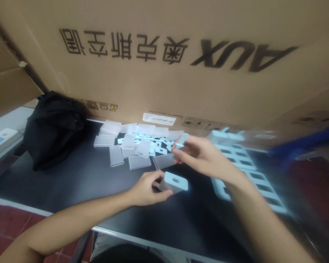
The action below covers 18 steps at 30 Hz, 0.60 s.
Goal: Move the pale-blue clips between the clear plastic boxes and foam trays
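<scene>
My left hand (149,188) grips a translucent plastic box (167,185) by its sides, just above the dark table. A pale blue cap (178,180) with a round hole covers the box's upper end. Up and to the right, my right hand (200,155) pinches a small pale blue plastic piece (182,140) between thumb and fingers. The two hands are apart. Behind them lies a pile of translucent flat sleeves (139,163), with small pale blue parts (161,149) scattered among them.
Pale blue slotted frames (263,186) lie at the right, partly behind my right forearm. A black cloth bag (55,128) sits at the left. A large cardboard box (153,84) with upside-down print walls off the back of the black table (98,186).
</scene>
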Tool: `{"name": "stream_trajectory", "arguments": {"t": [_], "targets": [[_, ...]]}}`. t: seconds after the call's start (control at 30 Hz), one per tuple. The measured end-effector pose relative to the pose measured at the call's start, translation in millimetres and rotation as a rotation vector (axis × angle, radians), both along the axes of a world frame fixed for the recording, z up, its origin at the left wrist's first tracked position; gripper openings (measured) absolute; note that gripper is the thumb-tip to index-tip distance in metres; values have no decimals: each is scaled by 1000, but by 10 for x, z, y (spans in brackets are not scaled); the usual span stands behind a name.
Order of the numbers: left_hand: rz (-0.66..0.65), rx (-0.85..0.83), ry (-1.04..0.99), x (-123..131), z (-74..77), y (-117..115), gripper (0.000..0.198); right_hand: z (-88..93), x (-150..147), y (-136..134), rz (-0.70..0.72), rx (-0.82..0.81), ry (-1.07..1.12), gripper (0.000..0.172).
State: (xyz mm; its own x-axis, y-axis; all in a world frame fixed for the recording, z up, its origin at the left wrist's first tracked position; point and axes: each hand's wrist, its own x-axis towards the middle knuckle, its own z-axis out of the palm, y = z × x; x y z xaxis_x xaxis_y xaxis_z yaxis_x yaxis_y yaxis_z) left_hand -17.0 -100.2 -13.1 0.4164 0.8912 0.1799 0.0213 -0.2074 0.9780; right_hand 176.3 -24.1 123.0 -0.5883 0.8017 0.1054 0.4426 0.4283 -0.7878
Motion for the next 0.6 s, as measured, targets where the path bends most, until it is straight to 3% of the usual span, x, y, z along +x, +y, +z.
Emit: {"name": "stream_trajectory", "arguments": {"t": [0.07,0.2,0.4,0.6], "targets": [[21,8,-4,1,-18,3,31,44,60,-175,47,-39,116,18],[37,20,-23,-2,-30,0,30,-18,108,-363,56,70,55,16],[64,23,8,4,-2,4,29,-153,153,-408,77,168,-41,10],[58,13,12,15,-16,7,29,-70,171,-457,149,113,-208,16]]}}
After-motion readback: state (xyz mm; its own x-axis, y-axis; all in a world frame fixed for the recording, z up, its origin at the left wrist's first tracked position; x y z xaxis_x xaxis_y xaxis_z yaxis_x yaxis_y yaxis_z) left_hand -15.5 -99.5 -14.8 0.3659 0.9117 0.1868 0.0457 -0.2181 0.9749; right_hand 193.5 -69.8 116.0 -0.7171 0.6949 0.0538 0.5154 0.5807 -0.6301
